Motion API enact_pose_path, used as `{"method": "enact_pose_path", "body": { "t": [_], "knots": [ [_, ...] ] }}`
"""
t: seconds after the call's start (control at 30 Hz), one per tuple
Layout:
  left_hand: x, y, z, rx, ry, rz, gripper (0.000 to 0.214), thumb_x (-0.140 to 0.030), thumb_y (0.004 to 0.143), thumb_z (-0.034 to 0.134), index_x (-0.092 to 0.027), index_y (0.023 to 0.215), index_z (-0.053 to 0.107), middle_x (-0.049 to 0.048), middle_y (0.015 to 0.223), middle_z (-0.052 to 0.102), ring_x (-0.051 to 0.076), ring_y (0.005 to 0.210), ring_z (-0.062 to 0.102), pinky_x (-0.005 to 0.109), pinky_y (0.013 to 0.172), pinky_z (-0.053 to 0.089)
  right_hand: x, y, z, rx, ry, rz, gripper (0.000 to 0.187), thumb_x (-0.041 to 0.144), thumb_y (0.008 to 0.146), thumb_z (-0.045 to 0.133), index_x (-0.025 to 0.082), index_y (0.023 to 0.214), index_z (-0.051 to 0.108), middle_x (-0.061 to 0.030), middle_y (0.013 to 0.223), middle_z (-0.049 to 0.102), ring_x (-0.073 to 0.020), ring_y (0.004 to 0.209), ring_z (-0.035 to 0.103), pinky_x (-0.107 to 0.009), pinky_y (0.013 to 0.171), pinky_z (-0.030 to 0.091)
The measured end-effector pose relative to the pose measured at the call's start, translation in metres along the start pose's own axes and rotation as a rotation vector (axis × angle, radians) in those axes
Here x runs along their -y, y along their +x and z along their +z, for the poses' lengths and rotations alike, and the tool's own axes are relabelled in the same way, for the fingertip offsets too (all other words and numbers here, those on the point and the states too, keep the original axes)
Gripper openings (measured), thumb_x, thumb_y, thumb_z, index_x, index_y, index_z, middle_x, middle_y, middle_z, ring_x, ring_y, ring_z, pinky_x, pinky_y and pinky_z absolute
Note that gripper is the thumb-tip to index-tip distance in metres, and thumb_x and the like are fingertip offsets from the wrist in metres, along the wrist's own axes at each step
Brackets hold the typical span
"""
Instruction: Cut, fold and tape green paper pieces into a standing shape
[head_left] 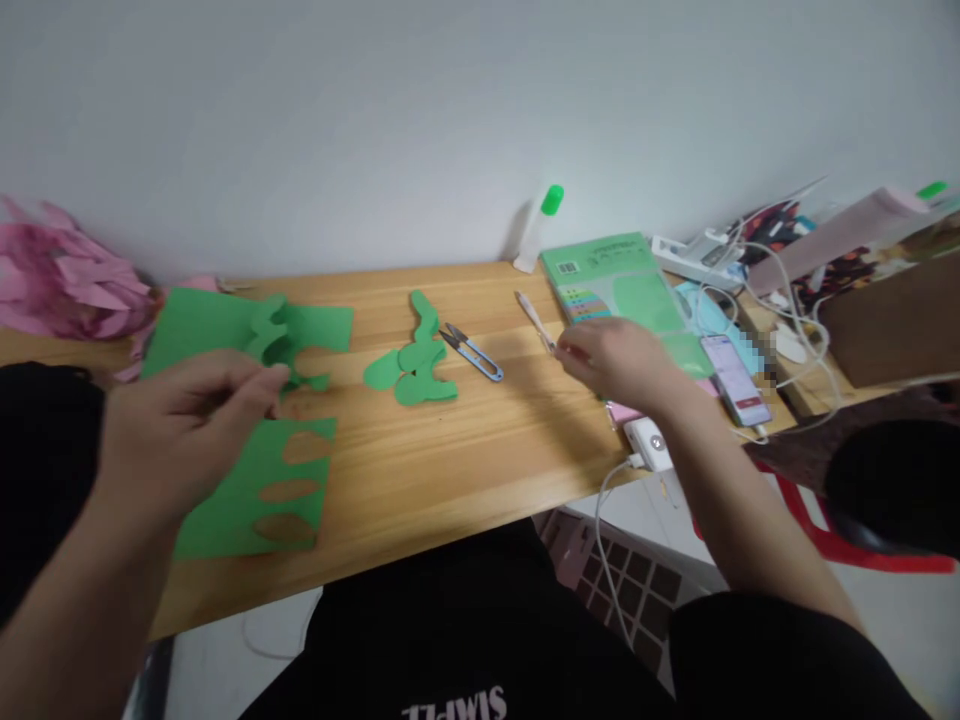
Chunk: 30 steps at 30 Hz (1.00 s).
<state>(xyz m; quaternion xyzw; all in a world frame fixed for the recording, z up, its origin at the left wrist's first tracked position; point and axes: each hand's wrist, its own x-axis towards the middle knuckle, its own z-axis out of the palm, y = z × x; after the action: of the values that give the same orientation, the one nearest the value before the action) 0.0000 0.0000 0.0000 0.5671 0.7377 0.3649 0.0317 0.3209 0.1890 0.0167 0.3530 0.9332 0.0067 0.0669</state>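
Note:
My left hand is closed in a pinch at the left, over a green sheet with leaf-shaped holes cut from it. At its fingertips a wavy green strip curls up; the fingers partly hide where it is gripped. On the right, my right hand has its fingers pressed together on the near end of a slim pale pen. Between the hands lie several cut green pieces, some overlapping. Blue-handled thread snips rest beside them, blades toward the wall.
A glue bottle with a green cap stands by the wall. Right of it are a green paper pack, a phone, a white charger with cables and a power strip. Crumpled pink paper sits far left.

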Motion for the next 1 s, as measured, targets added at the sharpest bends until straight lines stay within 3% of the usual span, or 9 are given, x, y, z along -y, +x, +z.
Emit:
{"method": "enact_pose_path", "body": {
  "t": [0.17,0.37,0.43,0.53,0.6,0.67,0.8,0.9,1.0],
  "knots": [
    [0.012,-0.001,0.025,0.142,0.022,0.001,0.029,-0.04,0.085,0.052,-0.019,0.067,0.059,-0.001,0.069,0.062,0.01,0.059,0.054,0.024,0.057,0.042,0.048,0.015,0.017,0.217,0.047,-0.082,0.023,0.02,0.093,0.044,0.012,0.092,0.066,-0.011,0.092,0.07,-0.0178,0.081,0.061,-0.026,0.069,0.034],
    [0.028,-0.013,0.061,0.273,-0.038,0.077,0.021,-0.031,0.087,0.045,-0.02,0.085,0.062,0.006,0.093,0.069,0.02,0.089,0.064,0.034,0.081,0.052,0.085,0.002,0.028,0.354,0.095,-0.05,0.022,0.019,0.095,0.044,0.013,0.093,0.066,-0.0108,0.095,0.07,-0.0197,0.086,0.064,-0.027,0.072,0.036],
    [0.032,-0.016,0.067,0.305,-0.053,0.08,0.021,-0.031,0.088,0.045,-0.02,0.086,0.062,0.0063,0.094,0.068,0.02,0.09,0.064,0.035,0.081,0.053,0.082,-0.011,0.024,0.354,0.131,0.123,0.024,0.017,0.094,0.043,0.014,0.097,0.066,-0.0109,0.099,0.07,-0.0208,0.091,0.064,-0.027,0.074,0.039],
    [0.036,-0.017,0.071,0.308,-0.096,0.093,0.02,-0.03,0.088,0.047,-0.019,0.086,0.063,0.0063,0.093,0.067,0.02,0.087,0.064,0.035,0.079,0.053,0.054,-0.042,0.018,0.294,0.105,0.693,0.032,0.015,0.093,0.038,0.013,0.112,0.063,-0.0152,0.107,0.068,-0.0254,0.099,0.065,-0.03,0.077,0.044],
    [0.038,-0.017,0.073,0.295,-0.131,0.103,0.02,-0.031,0.088,0.047,-0.018,0.086,0.063,0.006,0.093,0.067,0.02,0.086,0.065,0.034,0.077,0.054,0.027,-0.066,0.019,0.246,0.038,1.051,0.038,0.026,0.095,0.039,0.007,0.123,0.056,-0.0229,0.112,0.064,-0.0318,0.101,0.065,-0.037,0.08,0.048],
    [0.04,-0.017,0.073,0.293,-0.15,0.106,0.02,-0.031,0.089,0.048,-0.019,0.086,0.063,0.0054,0.094,0.067,0.019,0.084,0.065,0.033,0.076,0.054,0.002,-0.087,0.027,0.198,0.025,1.243,0.062,0.043,0.091,0.051,-0.003,0.132,0.045,-0.0312,0.12,0.057,-0.0378,0.11,0.061,-0.044,0.087,0.049],
    [0.042,-0.017,0.073,0.296,-0.147,0.116,0.018,-0.03,0.09,0.048,-0.021,0.086,0.063,0.0045,0.094,0.067,0.018,0.083,0.065,0.033,0.077,0.054,-0.024,-0.106,0.055,0.187,0.237,1.498,0.1,0.059,0.081,0.061,-0.007,0.147,0.024,-0.0366,0.13,0.048,-0.0389,0.11,0.061,-0.044,0.087,0.052],
    [0.04,-0.017,0.071,0.291,-0.134,0.13,0.018,-0.03,0.09,0.048,-0.021,0.084,0.062,0.0043,0.093,0.068,0.019,0.085,0.065,0.034,0.078,0.053,-0.026,-0.101,0.07,0.162,0.488,1.595,0.109,0.062,0.08,0.059,-0.003,0.152,0.01,-0.0344,0.123,0.054,-0.0333,0.083,0.069,-0.041,0.067,0.056],
    [0.034,-0.017,0.069,0.297,-0.114,0.15,0.018,-0.029,0.09,0.047,-0.021,0.084,0.062,0.0055,0.093,0.067,0.02,0.087,0.065,0.035,0.079,0.053,-0.026,-0.094,0.075,0.101,0.573,1.646,0.115,0.059,0.076,0.063,-0.005,0.152,0.006,-0.0355,0.12,0.055,-0.0337,0.077,0.068,-0.043,0.06,0.056]
  ]
}}
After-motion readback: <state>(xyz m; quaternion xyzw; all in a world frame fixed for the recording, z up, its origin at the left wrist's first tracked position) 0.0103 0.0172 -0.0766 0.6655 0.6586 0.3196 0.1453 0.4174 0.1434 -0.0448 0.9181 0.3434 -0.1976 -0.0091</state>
